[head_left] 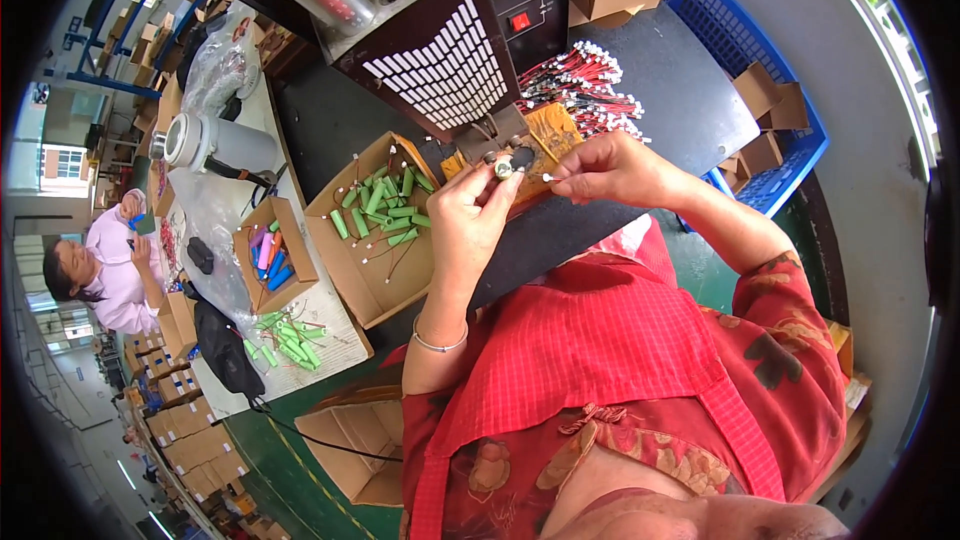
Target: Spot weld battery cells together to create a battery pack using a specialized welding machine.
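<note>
Close to the spot welder's electrodes, my left hand [470, 215] pinches a small cylindrical battery cell [504, 169] between thumb and fingers, with its round end showing. To the right of it, the fingers of my right hand [620, 172] are pressed together on a thin wire lead, whose white plug [547, 178] sticks out at the fingertips. Both hands are over a worn yellow-brown block [553, 130] at the foot of the spot welder [440, 60]. Whether the lead is joined to the cell cannot be made out.
Left of my hands stands a cardboard box [350, 275] holding green cells with leads. Beyond it are a box of coloured cells [252, 265] and loose green cells [295, 340]. Red-black leads [590, 80] lie behind my right hand. A co-worker [110, 260] is at the far left.
</note>
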The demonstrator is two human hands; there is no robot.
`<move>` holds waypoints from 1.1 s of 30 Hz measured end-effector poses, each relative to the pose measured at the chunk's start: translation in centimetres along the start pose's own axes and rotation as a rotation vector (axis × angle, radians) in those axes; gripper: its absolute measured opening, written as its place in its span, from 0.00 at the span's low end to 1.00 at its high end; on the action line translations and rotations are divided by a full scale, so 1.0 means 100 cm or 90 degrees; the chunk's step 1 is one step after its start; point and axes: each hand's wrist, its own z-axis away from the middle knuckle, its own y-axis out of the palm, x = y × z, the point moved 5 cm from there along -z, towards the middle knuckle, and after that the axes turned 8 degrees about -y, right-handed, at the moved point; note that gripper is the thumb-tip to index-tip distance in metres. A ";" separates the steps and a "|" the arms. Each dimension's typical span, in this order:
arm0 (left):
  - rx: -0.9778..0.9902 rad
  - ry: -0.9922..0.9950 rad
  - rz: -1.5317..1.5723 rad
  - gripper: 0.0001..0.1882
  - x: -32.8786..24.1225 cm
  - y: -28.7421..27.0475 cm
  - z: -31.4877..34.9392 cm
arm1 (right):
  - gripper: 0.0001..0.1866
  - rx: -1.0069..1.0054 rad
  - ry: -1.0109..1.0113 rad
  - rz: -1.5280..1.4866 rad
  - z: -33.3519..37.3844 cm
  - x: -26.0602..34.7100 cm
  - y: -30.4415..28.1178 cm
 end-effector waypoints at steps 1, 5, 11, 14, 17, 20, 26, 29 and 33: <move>0.042 -0.087 0.119 0.11 0.017 0.001 0.002 | 0.11 -0.004 -0.028 -0.014 0.002 0.002 0.000; 0.262 -0.182 0.511 0.20 0.018 -0.004 0.010 | 0.11 0.005 -0.120 -0.011 0.006 0.010 0.007; 0.124 -0.108 0.439 0.13 0.027 -0.003 -0.003 | 0.06 -0.147 -0.416 0.314 -0.001 0.035 0.017; 0.019 -0.038 0.238 0.09 0.031 0.002 -0.009 | 0.07 -0.208 -0.280 0.271 -0.010 0.021 0.014; -0.039 0.006 0.224 0.06 0.035 0.006 -0.009 | 0.08 -0.200 -0.193 0.194 -0.015 0.013 0.013; -0.051 0.019 0.186 0.07 0.033 0.004 -0.010 | 0.08 -0.187 -0.133 0.155 -0.018 0.008 0.013; -0.073 0.030 0.124 0.07 0.031 0.004 -0.013 | 0.09 -0.190 -0.171 0.155 -0.024 0.003 0.013; -0.070 0.030 0.143 0.07 0.030 0.008 -0.017 | 0.09 -0.197 -0.130 0.160 -0.023 0.006 0.009; -0.078 0.036 0.147 0.08 0.032 0.005 -0.019 | 0.08 -0.201 -0.145 0.148 -0.026 0.007 0.010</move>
